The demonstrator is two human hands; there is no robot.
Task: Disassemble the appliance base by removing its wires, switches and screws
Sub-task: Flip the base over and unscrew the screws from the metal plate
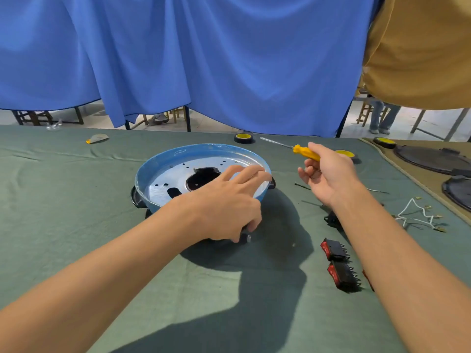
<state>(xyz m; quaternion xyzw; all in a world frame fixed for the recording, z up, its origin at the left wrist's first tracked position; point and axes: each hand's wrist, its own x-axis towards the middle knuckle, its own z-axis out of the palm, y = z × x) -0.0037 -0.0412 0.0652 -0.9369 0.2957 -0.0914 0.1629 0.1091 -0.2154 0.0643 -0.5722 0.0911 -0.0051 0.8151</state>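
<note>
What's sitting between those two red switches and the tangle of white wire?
In the head view, the person's right forearm crosses between the red switches and the white wire; the green cloth beneath it is hidden.

You are looking at an appliance base (145, 179) that is showing a blue wall around a plain silver plate, dotted with small holes and black cut-outs. The screwdriver (305, 152) is showing a bright yellow handle and a silver shaft. The farther switch (334, 249) and the nearer switch (342, 275) are both showing black bodies with red rockers. The wire (415, 215) is lying white on the dull green, unpatterned tablecloth (76, 212). The tape roll (244, 137) is showing black around a yellow core, and a plain blue curtain (204, 59) is hanging behind.
</note>
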